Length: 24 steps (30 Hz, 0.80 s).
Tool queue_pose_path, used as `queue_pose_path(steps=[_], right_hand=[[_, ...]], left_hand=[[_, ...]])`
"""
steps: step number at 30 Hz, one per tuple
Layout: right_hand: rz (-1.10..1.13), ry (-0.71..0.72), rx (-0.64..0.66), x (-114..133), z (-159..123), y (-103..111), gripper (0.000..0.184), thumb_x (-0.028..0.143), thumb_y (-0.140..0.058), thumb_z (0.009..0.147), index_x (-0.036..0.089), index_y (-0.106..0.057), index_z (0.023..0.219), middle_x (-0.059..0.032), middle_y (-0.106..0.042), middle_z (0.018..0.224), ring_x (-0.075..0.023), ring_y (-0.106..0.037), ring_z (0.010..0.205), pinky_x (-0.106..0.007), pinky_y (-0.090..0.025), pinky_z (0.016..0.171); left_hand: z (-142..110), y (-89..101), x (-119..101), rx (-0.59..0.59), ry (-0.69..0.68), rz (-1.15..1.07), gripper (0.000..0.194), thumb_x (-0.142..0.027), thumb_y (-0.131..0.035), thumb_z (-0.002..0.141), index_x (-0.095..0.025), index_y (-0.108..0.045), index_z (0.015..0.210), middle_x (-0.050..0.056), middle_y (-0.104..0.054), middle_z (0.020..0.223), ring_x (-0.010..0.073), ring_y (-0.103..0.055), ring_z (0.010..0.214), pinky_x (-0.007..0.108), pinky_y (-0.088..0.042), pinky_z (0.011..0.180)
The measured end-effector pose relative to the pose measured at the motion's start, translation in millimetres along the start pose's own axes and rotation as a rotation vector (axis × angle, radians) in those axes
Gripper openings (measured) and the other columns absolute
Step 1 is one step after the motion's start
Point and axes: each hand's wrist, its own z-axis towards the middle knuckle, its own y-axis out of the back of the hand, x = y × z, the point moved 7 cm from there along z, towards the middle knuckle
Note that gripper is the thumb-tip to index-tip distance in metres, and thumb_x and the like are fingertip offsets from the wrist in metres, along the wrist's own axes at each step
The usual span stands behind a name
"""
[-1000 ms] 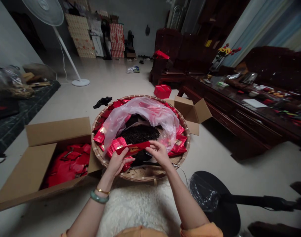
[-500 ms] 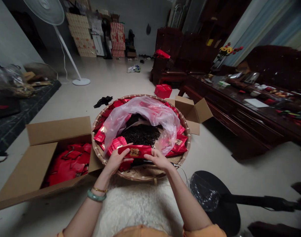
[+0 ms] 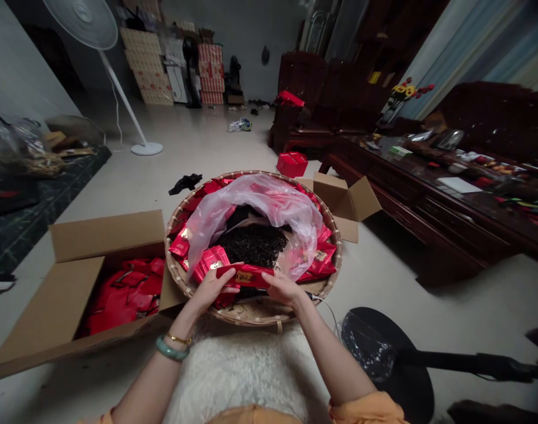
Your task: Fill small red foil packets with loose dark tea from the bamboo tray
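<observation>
Pale floor (image 3: 198, 138), red packet (image 3: 256, 281), lettering (image 3: 243, 277) unclear

Between the hands (image 3: 210, 290) (image 3: 284, 289), an oblong red packet (image 3: 244, 277); beyond them, loose black leaves (image 3: 253, 244) in a round woven basket (image 3: 262, 313); left of them, an open brown cardboard box (image 3: 52, 309).

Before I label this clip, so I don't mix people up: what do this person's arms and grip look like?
The ungloved left grip has a thin gold-coloured bracelet and a thick round green bangle at the wrist. The ungloved right grip wears no bracelet. Orange fabric sleeves show at the bottom edge.
</observation>
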Motion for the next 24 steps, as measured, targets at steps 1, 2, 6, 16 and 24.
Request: queue_pose_path(steps=[1, 2, 6, 16, 24], right_hand=[[-0.005, -0.028, 0.011, -3, 0, 0, 0.051, 0.059, -0.065, 0.068, 0.019, -0.066, 0.1, -0.0082, -0.069, 0.1, -0.0219, -0.063, 0.097, -0.039, -0.042, 0.092], [-0.011, -0.056, 0.021, -5, 0, 0, 0.052, 0.062, -0.063, 0.068, 0.019, -0.067, 0.099, -0.0081, -0.07, 0.098, -0.0221, -0.063, 0.096, -0.038, -0.043, 0.09], [-0.012, -0.167, 0.042, -15, -1, 0, 0.058, 0.069, -0.053, 0.071, 0.019, -0.066, 0.097, -0.0081, -0.071, 0.093, -0.0226, -0.063, 0.095, -0.035, -0.046, 0.08], [0.101, -0.148, -0.061, -15, 13, 9, 0.049, 0.061, -0.056, 0.075, 0.019, -0.066, 0.097, -0.0062, -0.068, 0.104, -0.0217, -0.055, 0.105, -0.034, -0.04, 0.085], [0.261, -0.135, -0.034, -1, 29, -8, 0.045, 0.053, -0.048, 0.084, 0.015, -0.06, 0.105, -0.0067, -0.066, 0.103, -0.0178, -0.054, 0.106, -0.038, -0.038, 0.098]], left_hand=[[1, 0.4, 1, 0.002, -0.001, -0.003, 0.05, -0.045, -0.071, 0.068, -0.014, -0.065, 0.108, 0.01, -0.071, 0.094, 0.0232, -0.068, 0.081, 0.033, -0.059, 0.064], [1, 1.0, 2, 0.008, 0.0, -0.013, 0.052, -0.049, -0.069, 0.069, -0.013, -0.066, 0.105, 0.012, -0.071, 0.093, 0.025, -0.068, 0.083, 0.035, -0.059, 0.064], [7, 6.5, 7, 0.022, 0.003, 0.002, 0.064, -0.066, -0.057, 0.07, -0.01, -0.068, 0.098, 0.016, -0.071, 0.086, 0.0311, -0.066, 0.088, 0.042, -0.057, 0.066], [-22, -21.4, -40, -0.458, -0.945, 1.251, 0.058, -0.036, -0.063, 0.078, -0.02, -0.045, 0.131, 0.014, -0.045, 0.137, 0.0331, -0.034, 0.13, 0.053, -0.029, 0.103], [-6, -44.9, -30, -0.206, -0.896, 1.571, 0.066, -0.01, -0.063, 0.071, -0.022, -0.043, 0.133, 0.012, -0.048, 0.135, 0.0309, -0.042, 0.122, 0.047, -0.037, 0.094]])
